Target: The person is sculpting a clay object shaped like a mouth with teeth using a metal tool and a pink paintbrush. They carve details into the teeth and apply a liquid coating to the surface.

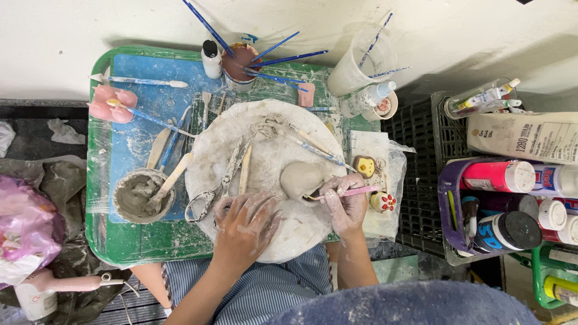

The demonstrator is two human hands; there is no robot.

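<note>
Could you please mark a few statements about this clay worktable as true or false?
1. The right hand holds a pink-handled tool against the grey clay piece. True.
2. The left hand holds the scissors. False: it rests flat on the round white board; the scissors lie beside it.
3. The bowl of grey slip sits on the green tray. True.
4. The cup of brushes lies tipped over. False: it stands upright.
</note>
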